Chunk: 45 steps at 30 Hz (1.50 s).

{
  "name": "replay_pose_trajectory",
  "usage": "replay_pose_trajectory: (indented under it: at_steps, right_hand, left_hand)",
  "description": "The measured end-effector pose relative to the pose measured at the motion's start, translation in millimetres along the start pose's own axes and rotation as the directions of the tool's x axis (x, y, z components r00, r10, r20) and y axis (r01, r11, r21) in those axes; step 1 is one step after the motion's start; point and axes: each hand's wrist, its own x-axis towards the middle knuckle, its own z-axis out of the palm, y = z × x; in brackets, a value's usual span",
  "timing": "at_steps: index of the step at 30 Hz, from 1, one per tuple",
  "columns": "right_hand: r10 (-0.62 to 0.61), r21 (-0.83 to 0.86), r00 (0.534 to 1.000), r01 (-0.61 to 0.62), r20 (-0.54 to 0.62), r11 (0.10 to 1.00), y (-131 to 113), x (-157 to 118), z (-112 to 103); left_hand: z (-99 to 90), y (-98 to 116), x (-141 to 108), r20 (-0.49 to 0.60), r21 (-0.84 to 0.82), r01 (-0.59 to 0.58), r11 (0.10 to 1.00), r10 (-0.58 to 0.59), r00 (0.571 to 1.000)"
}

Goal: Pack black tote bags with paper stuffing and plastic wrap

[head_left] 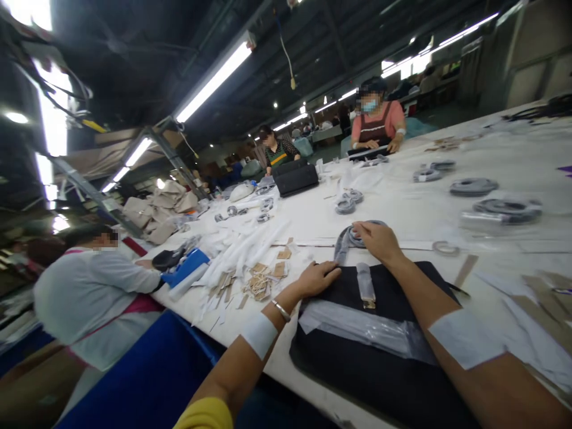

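Note:
A black fabric bag (353, 363) lies flat in front of me on the white table. Across it rests a clear plastic-wrapped strip (361, 325), with a small clear packet with a metal-coloured end (366, 283) above it. My right hand (379, 241) is closed on a coiled grey strap (344, 241) at the bag's far edge. My left hand (319, 279) lies at the bag's far left corner, fingers stretched toward the strap's lower end. Whether its fingertips touch the strap is unclear.
More coiled grey straps (473, 186) are spread over the table. Brown tags with string (260, 281) and white strips (245, 250) lie to the left. A pen (458, 289) is right of the bag. Co-workers (378, 122) work across the table and at the left.

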Motion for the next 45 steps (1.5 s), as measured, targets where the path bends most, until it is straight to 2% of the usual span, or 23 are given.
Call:
replay_pose_trajectory:
  at_steps: [1, 3, 6, 9, 12, 15, 19, 23, 30, 34, 37, 40, 42, 45]
  right_hand:
    - [-0.001, 0.020, 1.000, 0.001, 0.004, 1.000, 0.7, 0.0, 0.3]
    - [0.003, 0.054, 1.000, -0.003, 0.008, 0.999, 1.7, 0.2, 0.2]
    - [0.027, 0.066, 1.000, -0.028, 0.015, 0.997, 1.5, 0.5, -1.1]
    - [0.027, 0.061, 0.999, -0.028, 0.024, 0.998, 2.0, 1.0, -1.1]
    - [0.016, 0.058, 0.999, -0.018, 0.034, 0.998, 4.3, 1.6, 1.0]
    - [-0.006, 0.038, 0.999, 0.004, 0.051, 0.999, 6.2, 1.9, 3.0]
    - [-0.046, -0.017, 0.997, 0.048, 0.058, 0.999, 6.6, 1.3, 4.3]
    - [-0.058, 0.007, 0.996, 0.057, 0.063, 0.998, 7.5, 0.8, 5.6]
    - [-0.074, 0.012, 0.995, 0.073, 0.065, 0.997, 11.4, 2.4, 7.7]
    - [-0.067, 0.023, 0.997, 0.066, 0.041, 0.998, 10.5, 2.7, 7.8]
    - [-0.063, 0.091, 0.998, 0.063, 0.000, 0.994, 3.1, 1.5, 7.1]
    - [-0.026, 0.312, 0.999, 0.018, 0.024, 0.950, -8.8, -0.8, 5.1]
    - [-0.013, 0.494, 0.996, -0.031, 0.085, 0.869, -16.5, -2.6, 3.6]
    - [-0.062, 0.683, 0.981, -0.081, 0.182, 0.726, -24.9, -5.2, 2.7]
  left_hand:
    - [-4.2, -6.0, 3.5, -0.020, -0.009, 0.027, 1.000, -0.027, 0.999]
    - [-23.3, -18.3, 14.1, -0.143, 0.015, 0.120, 0.993, -0.117, 0.983]
    - [-59.8, -44.4, 23.8, -0.325, 0.103, 0.323, 0.941, -0.275, 0.905]
    - [-79.2, -76.7, 17.5, -0.365, 0.151, 0.439, 0.886, -0.363, 0.857]
    - [-78.2, -104.2, 6.2, -0.360, 0.191, 0.504, 0.842, -0.417, 0.834]
    - [-71.6, -122.6, 2.8, -0.349, 0.199, 0.538, 0.819, -0.454, 0.820]
    - [-71.8, -136.9, 8.6, -0.320, 0.183, 0.573, 0.799, -0.503, 0.803]
    - [-76.8, -142.7, 13.7, -0.296, 0.176, 0.596, 0.784, -0.535, 0.791]
    - [-77.1, -138.8, 20.1, -0.299, 0.069, 0.601, 0.796, -0.559, 0.774]
    - [-99.7, -124.9, 32.2, -0.308, -0.117, 0.523, 0.844, -0.531, 0.789]
    - [-125.9, -102.6, 45.7, -0.273, -0.283, 0.414, 0.865, -0.486, 0.830]
    - [-144.7, -71.5, 57.9, -0.179, -0.427, 0.308, 0.850, -0.414, 0.893]
    - [-148.1, -49.1, 64.4, -0.106, -0.496, 0.264, 0.827, -0.360, 0.927]
    - [-137.9, -16.5, 72.9, -0.019, -0.614, 0.210, 0.761, -0.279, 0.960]
